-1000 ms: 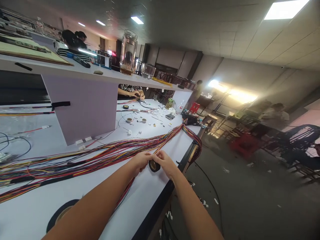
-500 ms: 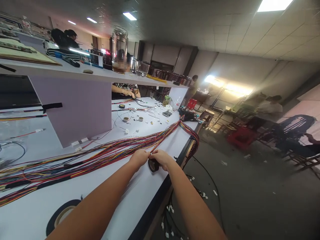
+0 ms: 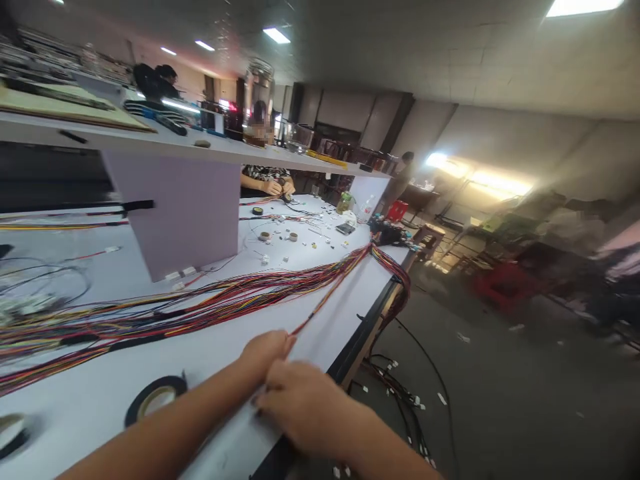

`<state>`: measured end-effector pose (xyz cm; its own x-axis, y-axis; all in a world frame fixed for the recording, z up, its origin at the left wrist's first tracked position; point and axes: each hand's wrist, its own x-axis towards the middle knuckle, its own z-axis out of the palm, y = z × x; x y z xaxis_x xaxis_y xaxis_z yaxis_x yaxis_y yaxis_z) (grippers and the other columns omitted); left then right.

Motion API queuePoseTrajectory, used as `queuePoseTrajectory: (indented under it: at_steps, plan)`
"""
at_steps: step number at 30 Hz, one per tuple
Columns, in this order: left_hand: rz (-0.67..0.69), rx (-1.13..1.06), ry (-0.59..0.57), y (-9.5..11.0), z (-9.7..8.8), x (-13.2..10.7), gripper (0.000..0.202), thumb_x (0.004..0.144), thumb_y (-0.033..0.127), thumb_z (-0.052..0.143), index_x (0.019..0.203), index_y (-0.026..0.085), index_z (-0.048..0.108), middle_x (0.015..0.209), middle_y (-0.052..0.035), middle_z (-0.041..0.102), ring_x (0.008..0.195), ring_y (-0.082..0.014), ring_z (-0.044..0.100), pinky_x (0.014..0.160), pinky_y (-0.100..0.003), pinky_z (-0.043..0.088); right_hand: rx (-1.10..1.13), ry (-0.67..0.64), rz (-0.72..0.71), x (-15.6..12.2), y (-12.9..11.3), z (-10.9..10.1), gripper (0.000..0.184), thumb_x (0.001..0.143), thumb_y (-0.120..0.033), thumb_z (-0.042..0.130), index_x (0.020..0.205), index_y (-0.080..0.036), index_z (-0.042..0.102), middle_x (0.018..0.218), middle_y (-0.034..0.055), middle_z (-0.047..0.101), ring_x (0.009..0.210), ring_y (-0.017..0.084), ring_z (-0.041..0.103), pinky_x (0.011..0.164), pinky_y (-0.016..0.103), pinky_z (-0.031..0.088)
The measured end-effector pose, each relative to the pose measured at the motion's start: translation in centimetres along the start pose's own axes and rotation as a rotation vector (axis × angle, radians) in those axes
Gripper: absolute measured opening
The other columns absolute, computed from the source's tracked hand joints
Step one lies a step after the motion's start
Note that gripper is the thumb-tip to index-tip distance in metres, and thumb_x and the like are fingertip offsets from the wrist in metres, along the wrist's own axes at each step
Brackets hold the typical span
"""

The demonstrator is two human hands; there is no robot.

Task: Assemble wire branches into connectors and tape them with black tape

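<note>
My left hand (image 3: 265, 351) is pinched shut on a thin strand of red and orange wires (image 3: 325, 303) pulled out of the big multicoloured wire bundle (image 3: 200, 303) that lies along the white bench (image 3: 90, 400). My right hand (image 3: 300, 403) sits close in front of it, near the bench's front edge, fingers curled; motion blur hides what it holds. A black tape roll (image 3: 155, 397) lies flat on the bench to the left of my forearm.
A grey divider block (image 3: 180, 220) carries a shelf with a glass jar (image 3: 257, 103). Small connectors (image 3: 287, 243) litter the far bench, where another person's hands (image 3: 275, 188) work. Wires (image 3: 395, 390) hang over the bench edge to the floor. People sit at the right.
Both hands have drawn back toward me along the bench, pulling a thin strand out of the bundle. The small tape roll seen between my hands earlier is out of sight.
</note>
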<state>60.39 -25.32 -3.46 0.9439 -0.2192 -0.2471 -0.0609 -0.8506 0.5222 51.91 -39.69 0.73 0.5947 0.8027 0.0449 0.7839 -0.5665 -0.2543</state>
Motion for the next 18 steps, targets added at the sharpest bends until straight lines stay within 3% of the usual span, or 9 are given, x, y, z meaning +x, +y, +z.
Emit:
queuePoseTrajectory:
  at_steps: [3,5,9,12,15,18]
  plan:
    - [-0.079,0.051,0.022,-3.8,0.9,-7.6,0.039,0.091,0.041,0.035,0.092,0.017,0.066,0.091,-0.0172,0.073,0.088,-0.0343,0.068,0.073,-0.043,0.047,0.0,0.035,-0.064,-0.2,2.0,-1.0,0.041,0.093,-0.016,0.04,0.131,-0.028,0.052,0.1,0.0058,0.062,0.09,0.019,0.055,0.083,0.03,0.046]
    - [-0.158,0.132,0.021,-7.0,0.5,-13.0,0.04,0.092,0.041,0.033,0.094,0.019,0.066,0.09,-0.0165,0.073,0.085,-0.0354,0.068,0.071,-0.045,0.048,0.027,0.071,-0.045,-0.5,3.4,-0.1,0.05,0.094,-0.016,0.04,0.143,-0.027,0.038,0.107,0.0076,0.061,0.097,0.02,0.056,0.087,0.032,0.046]
    - [-0.377,0.253,0.077,-13.2,-1.2,-24.6,0.029,0.088,0.035,0.041,0.086,0.021,0.067,0.084,-0.014,0.073,0.079,-0.0348,0.068,0.067,-0.045,0.047,-0.096,0.261,-0.144,-1.3,7.1,4.5,0.05,0.095,-0.019,0.036,0.142,-0.035,0.037,0.105,0.0073,0.062,0.096,0.023,0.059,0.088,0.039,0.046]
    - [-0.479,0.317,0.17,-17.4,-1.8,-33.4,0.022,0.085,0.026,0.044,0.08,0.022,0.066,0.079,-0.0101,0.071,0.075,-0.0295,0.067,0.067,-0.04,0.046,-0.212,0.31,-0.177,-0.8,9.3,7.9,0.045,0.094,-0.029,0.042,0.139,-0.033,0.044,0.097,0.0077,0.064,0.087,0.025,0.063,0.08,0.041,0.048]
    - [-0.56,0.417,0.272,-20.5,-1.8,-41.0,0.02,0.082,0.017,0.045,0.076,0.021,0.063,0.075,-0.0082,0.068,0.071,-0.0256,0.064,0.066,-0.036,0.044,-0.307,0.398,-0.212,0.9,9.3,9.0,0.046,0.091,-0.039,0.046,0.136,-0.03,0.048,0.096,0.0089,0.066,0.086,0.029,0.063,0.082,0.047,0.047]
    - [-0.479,0.502,0.335,-21.8,-1.5,-46.0,0.021,0.085,0.012,0.044,0.078,0.021,0.062,0.077,-0.0066,0.066,0.071,-0.0227,0.06,0.067,-0.034,0.042,-0.277,0.455,-0.251,4.0,6.2,8.2,0.05,0.091,-0.044,0.046,0.138,-0.027,0.046,0.106,0.0114,0.066,0.097,0.033,0.062,0.088,0.051,0.045]
